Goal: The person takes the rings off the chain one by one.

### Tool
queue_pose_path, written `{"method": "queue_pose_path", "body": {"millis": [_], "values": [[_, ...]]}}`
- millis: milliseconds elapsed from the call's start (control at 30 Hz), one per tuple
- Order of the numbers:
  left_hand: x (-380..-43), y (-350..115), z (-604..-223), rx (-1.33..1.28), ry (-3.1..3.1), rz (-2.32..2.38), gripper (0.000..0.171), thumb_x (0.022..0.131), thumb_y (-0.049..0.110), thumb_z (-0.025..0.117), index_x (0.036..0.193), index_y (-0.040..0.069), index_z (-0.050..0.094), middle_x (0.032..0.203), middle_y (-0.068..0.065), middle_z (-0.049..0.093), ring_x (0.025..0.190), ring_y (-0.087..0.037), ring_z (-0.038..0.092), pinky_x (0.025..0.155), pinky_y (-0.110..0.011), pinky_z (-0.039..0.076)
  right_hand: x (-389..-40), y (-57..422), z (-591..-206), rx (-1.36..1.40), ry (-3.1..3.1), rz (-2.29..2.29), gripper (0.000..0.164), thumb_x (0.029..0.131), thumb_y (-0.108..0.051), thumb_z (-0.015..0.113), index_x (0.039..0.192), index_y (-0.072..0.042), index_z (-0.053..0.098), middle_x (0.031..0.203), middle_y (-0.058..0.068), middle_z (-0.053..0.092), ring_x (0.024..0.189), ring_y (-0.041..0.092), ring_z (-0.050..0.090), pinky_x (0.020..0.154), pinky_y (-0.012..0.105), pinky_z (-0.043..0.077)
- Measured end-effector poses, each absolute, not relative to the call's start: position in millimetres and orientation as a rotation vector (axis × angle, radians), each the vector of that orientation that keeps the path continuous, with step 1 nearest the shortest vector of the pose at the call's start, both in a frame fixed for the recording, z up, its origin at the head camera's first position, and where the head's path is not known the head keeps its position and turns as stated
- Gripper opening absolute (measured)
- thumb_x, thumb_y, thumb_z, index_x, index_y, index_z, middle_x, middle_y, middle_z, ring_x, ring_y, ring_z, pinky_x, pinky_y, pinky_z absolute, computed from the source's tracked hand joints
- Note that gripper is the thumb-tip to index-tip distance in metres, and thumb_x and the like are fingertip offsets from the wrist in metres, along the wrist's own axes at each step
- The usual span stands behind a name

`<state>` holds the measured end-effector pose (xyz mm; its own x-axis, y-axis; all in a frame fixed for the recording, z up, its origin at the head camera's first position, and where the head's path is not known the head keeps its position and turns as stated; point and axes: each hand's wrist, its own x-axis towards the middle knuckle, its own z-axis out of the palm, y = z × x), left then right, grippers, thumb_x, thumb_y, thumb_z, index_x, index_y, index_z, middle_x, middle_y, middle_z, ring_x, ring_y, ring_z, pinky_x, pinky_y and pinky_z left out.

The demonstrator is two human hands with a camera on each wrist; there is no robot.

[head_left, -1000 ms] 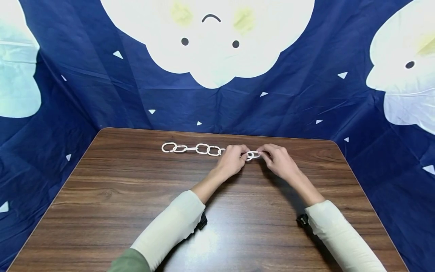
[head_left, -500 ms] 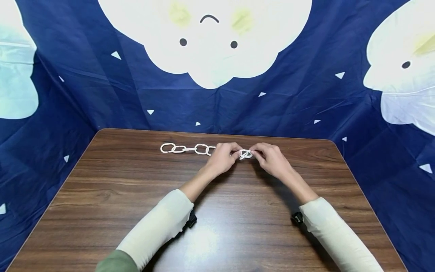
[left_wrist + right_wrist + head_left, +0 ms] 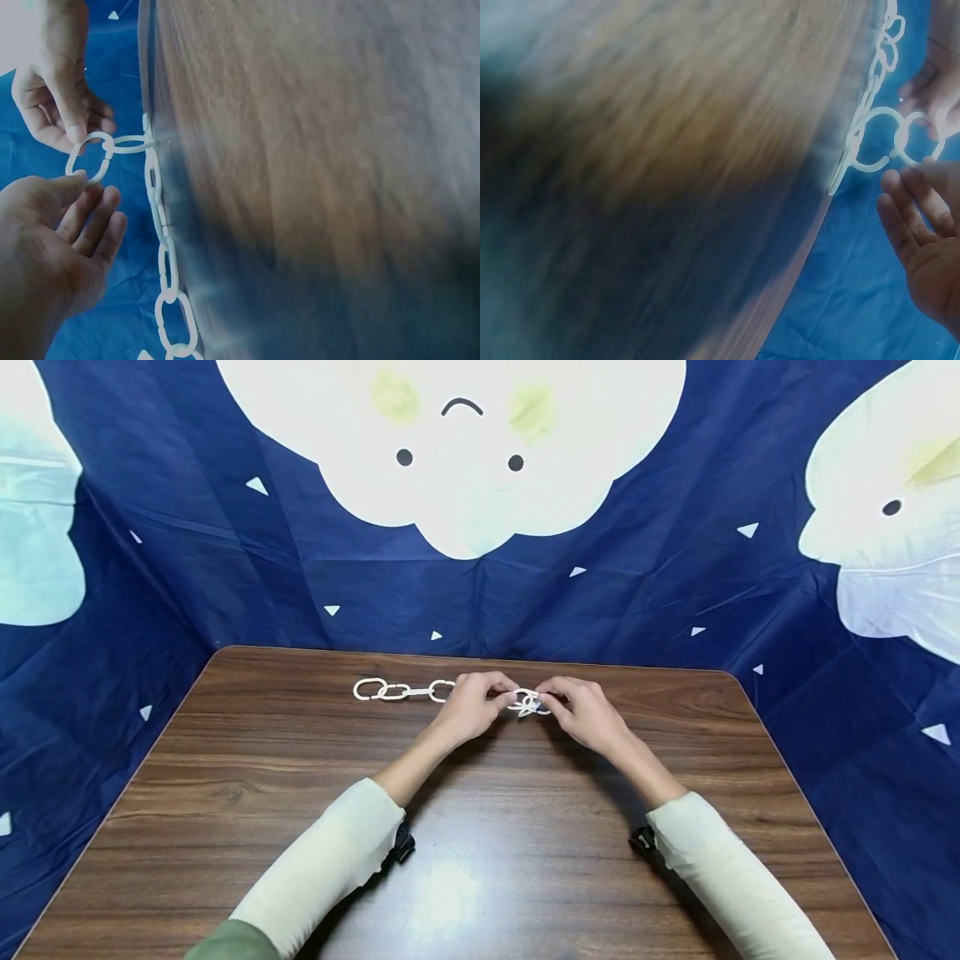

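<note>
One white link (image 3: 96,135), pinched between thumb and fingers by the left hand (image 3: 471,708) from its 9 o'clock side in the head view, and likewise by the right hand (image 3: 585,712) from its 3 o'clock side. Only a narrow space between the hands, with overlapping white loops showing in it. Located near the far edge of the dark wood-grain table (image 3: 225,827), just past 12 o'clock. Hooked through that link, a neighbouring ring (image 3: 883,109), with a small opening in its loop at about 4 o'clock in the right wrist view. Along the far edge toward 11 o'clock, the rest of the white chain (image 3: 418,692), partly hidden behind the left hand. Cannot tell the full count of links.

At 7 o'clock, a pale left sleeve (image 3: 322,864), with green cloth (image 3: 236,943) at its lower end; at 4 o'clock, a pale right sleeve (image 3: 738,872). Beneath the cuffs, small black fittings (image 3: 404,843). Beyond the table at 12 o'clock, a blue backdrop (image 3: 495,610) printed with a large white cloud (image 3: 459,485).
</note>
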<state>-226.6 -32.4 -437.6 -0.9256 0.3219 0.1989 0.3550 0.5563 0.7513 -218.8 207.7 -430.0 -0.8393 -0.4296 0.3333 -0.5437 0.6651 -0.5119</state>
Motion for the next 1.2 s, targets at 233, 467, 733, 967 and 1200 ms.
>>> {"method": "queue_pose_path", "body": {"millis": [233,467,733,967,1200], "values": [[-225,-42,-429,-0.56,-2.708,-1.343,0.014,0.107,0.016,0.078,0.117,0.008,0.084,0.11,-0.004,0.088,0.108,-0.021,0.079,0.103,-0.044,0.06,-222,198,-427,0.798,-2.703,0.928,0.016,0.112,-0.015,0.071,0.118,-0.006,0.083,0.114,0.01,0.085,0.103,0.025,0.078,0.094,0.052,0.064],[-225,-55,-427,-0.483,-2.661,-1.423,0.018,0.108,0.019,0.078,0.119,0.006,0.083,0.11,-0.006,0.088,0.108,-0.024,0.078,0.105,-0.049,0.06,-225,187,-420,0.81,-2.696,0.955,0.019,0.113,-0.017,0.07,0.119,-0.005,0.083,0.115,0.009,0.085,0.104,0.025,0.078,0.094,0.049,0.063],[-226,-65,-426,-0.473,-2.583,-1.437,0.013,0.107,0.015,0.078,0.116,0.006,0.083,0.11,-0.008,0.087,0.107,-0.028,0.079,0.103,-0.049,0.061,-228,175,-413,0.787,-2.673,1.026,0.018,0.112,-0.018,0.071,0.119,-0.006,0.083,0.116,0.009,0.085,0.104,0.025,0.077,0.096,0.051,0.063],[-227,-68,-415,-0.472,-2.545,-1.451,0.014,0.107,0.014,0.078,0.115,0.004,0.083,0.107,-0.01,0.087,0.101,-0.028,0.079,0.101,-0.052,0.062,-230,170,-403,0.792,-2.63,1.033,0.017,0.112,-0.018,0.072,0.118,-0.007,0.083,0.115,0.009,0.085,0.102,0.023,0.077,0.094,0.049,0.064],[-227,-69,-405,-0.456,-2.508,-1.466,0.013,0.107,0.015,0.08,0.114,0.006,0.084,0.106,-0.009,0.087,0.099,-0.024,0.08,0.097,-0.044,0.064,-231,167,-390,0.782,-2.621,1.056,0.018,0.112,-0.02,0.073,0.119,-0.007,0.084,0.114,0.008,0.085,0.101,0.023,0.077,0.095,0.05,0.065]]}}
